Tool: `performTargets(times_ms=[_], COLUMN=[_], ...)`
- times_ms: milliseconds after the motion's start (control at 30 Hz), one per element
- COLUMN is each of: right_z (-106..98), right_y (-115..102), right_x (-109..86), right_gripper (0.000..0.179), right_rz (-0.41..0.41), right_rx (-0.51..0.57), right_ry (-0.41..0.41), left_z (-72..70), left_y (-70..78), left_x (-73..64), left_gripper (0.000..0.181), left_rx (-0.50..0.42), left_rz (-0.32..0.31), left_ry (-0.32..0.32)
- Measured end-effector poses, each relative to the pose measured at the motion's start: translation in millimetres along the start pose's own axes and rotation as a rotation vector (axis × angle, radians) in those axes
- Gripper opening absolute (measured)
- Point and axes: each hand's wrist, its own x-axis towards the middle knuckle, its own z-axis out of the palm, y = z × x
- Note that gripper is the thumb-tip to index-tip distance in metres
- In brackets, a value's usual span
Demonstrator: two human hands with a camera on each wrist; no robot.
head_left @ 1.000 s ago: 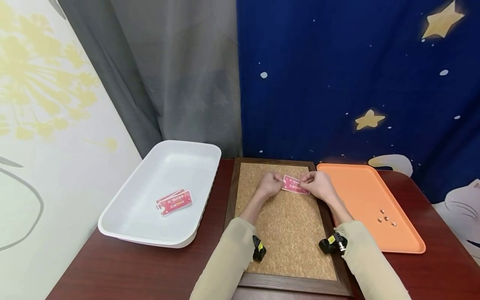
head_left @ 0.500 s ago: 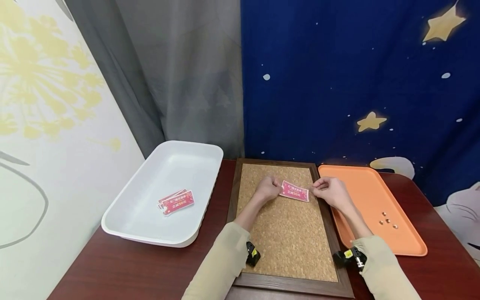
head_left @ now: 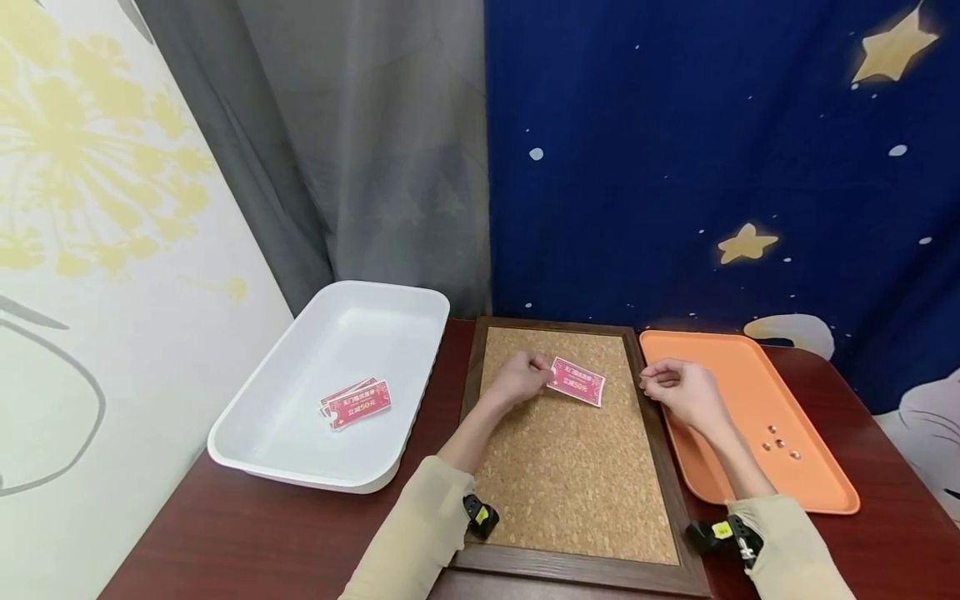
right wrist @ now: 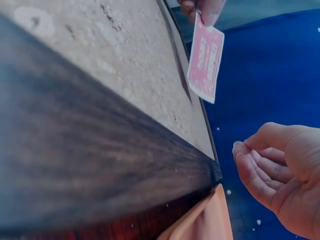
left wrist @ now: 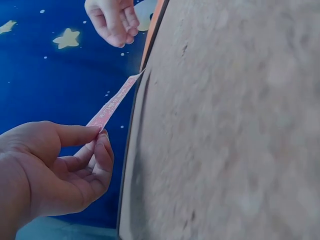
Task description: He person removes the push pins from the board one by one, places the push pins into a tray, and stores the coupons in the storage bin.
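A pink paper coupon (head_left: pixel 577 382) with white edges is pinched at its left end between the thumb and fingers of my left hand (head_left: pixel 522 377). It is held above the upper part of a cork board (head_left: pixel 577 483) in a dark wooden frame. In the left wrist view the coupon appears nearly edge-on, raised off the cork. My right hand (head_left: pixel 684 393) is apart from the coupon, over the board's right frame and the left side of an orange tray (head_left: pixel 731 371). Its fingers are loosely bent, and the right wrist view shows nothing held in that hand (right wrist: pixel 295 175).
On the left stands a white basin (head_left: pixel 375 333) with several similar coupons (head_left: pixel 360 404) lying overlapped in it. Several small shiny round pieces (head_left: pixel 780 443) lie in the orange tray. A blue star-patterned curtain (head_left: pixel 637 208) hangs behind the dark red table (head_left: pixel 225 533).
My right hand has let go of the coupon's right end and moved right, towards the orange tray. My left hand has shifted slightly left, carrying the coupon with it.
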Motion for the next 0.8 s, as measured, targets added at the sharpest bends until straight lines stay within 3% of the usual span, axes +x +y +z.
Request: performTargets(times_ms=[267, 500, 800], right_z=[-9, -19, -34], right_y=[3, 9, 23], right_x=[-10.0, -21.5, -36.7], right_gripper=[0.013, 0.015, 0.019], right_rz=[0.000, 0.006, -0.004], right_rx=[-0.014, -0.017, -0.004], right_ry=[0.043, 0.060, 0.077], left_z=[-25.9, -53.3, -88.8], left_y=[0.3, 0.1, -10.8], left_x=[-12.6, -26.0, -40.5], left_gripper=[0.006, 0.011, 0.009], left_rx=[0.019, -0.022, -0.083], left_rz=[0.100, 0.115, 0.171], left_ry=[0.021, 0.027, 0.093])
